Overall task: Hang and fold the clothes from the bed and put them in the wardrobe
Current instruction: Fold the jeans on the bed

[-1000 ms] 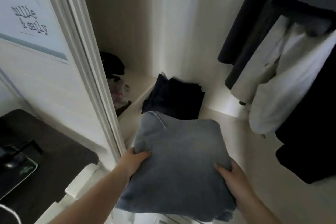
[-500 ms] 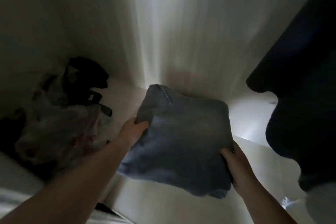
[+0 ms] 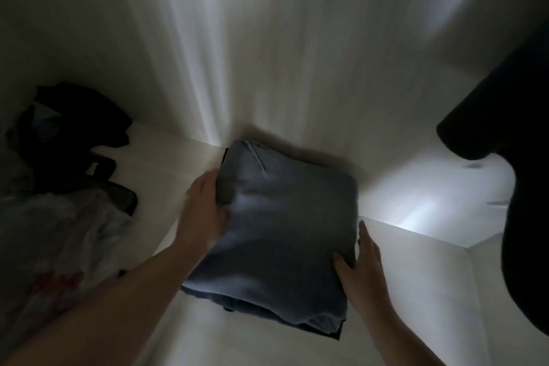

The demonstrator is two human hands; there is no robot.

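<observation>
- Left hand [image 3: 205, 211] grasping left edge of folded grey garment [image 3: 282, 226], fingers tucked under, thumb on top.
- Right hand [image 3: 361, 270] flat against garment's right edge, fingers straight, thumb on the fabric.
- Garment on wardrobe shelf [image 3: 166, 163], far corner near back wall; near edge over the shelf's front.
- Black items [image 3: 80, 134] and plastic bag [image 3: 68, 232] at left on shelf.
- Dark hanging clothes [image 3: 511, 172] at right, blurred.

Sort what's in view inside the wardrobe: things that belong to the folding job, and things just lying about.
Part of the job:
folded blue-grey garment
left hand gripping its left edge
right hand against its right edge
wardrobe shelf

Lying about:
plastic bag
black items at the left
dark hanging garment
</observation>
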